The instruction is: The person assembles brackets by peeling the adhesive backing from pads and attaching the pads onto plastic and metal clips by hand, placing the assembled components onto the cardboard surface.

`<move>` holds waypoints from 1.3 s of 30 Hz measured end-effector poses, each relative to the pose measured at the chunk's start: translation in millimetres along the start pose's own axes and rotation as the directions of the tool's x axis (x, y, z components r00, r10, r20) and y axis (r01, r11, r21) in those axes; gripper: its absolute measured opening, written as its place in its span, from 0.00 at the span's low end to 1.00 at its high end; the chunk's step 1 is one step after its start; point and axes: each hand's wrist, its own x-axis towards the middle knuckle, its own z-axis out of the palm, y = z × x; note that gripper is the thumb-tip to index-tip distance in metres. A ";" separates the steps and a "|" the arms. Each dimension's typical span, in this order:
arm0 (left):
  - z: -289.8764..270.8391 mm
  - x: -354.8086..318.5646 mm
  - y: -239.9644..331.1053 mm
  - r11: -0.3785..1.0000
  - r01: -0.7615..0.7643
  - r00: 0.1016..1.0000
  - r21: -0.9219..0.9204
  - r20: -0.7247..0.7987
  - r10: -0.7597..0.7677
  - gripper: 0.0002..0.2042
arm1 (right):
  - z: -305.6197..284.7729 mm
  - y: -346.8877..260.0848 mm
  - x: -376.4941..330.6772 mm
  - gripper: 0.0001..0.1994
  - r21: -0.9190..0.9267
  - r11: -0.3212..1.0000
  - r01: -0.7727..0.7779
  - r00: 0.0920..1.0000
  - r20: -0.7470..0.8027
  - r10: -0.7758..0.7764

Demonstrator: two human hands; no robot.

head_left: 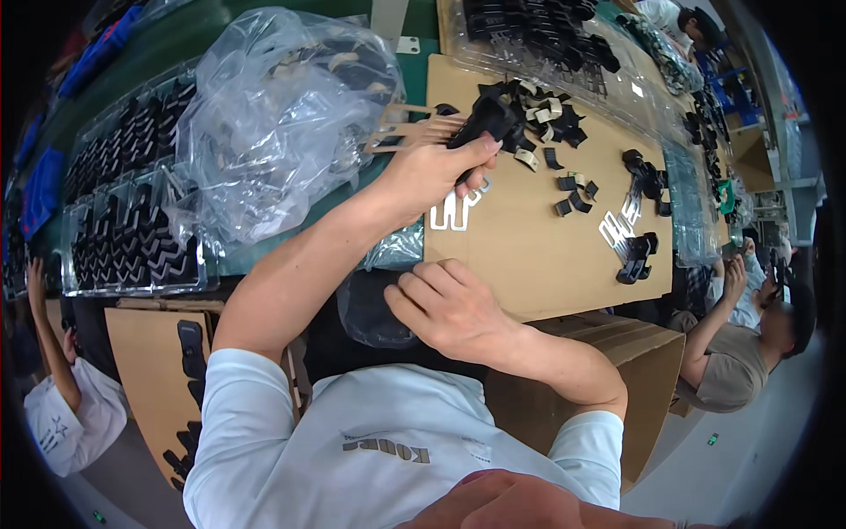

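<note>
1. Head view. The left hand (432,172) was stretched forward over the near edge of a cardboard sheet (529,256), its fingers curled tight round a black plastic part (485,117) that stuck out past the thumb.
2. The right hand (449,309) lay nearer the body at the sheet's front edge, fingers loosely bent. Whether anything sat under the palm could not be told.
3. Just under the left hand lay a flat white metal clip (454,212). A tan forked piece (410,132) showed on the far side of the knuckles.
4. Beyond the left fingertips was a heap of black parts and cream clips (542,119). More white clips with black parts (627,238) lay well off to the right of both hands.
5. Left of the left forearm sat a crumpled clear plastic bag (282,115), with clear trays of black parts (132,212) further left.
6. Handling, judged: the black part looked light, rigid and moulded, unlikely to crush, perhaps slick. A wrap round its body, as shown, seemed the sound hold.
7. Other people sat at the frame's lower left and right edges.
</note>
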 end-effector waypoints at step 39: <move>0.0 -0.8 -7.3 0.976 -0.052 0.998 0.212 0.032 0.046 0.25 | -34.9 117.5 5.2 0.11 0.521 0.719 -0.459 0.600 -0.415 0.684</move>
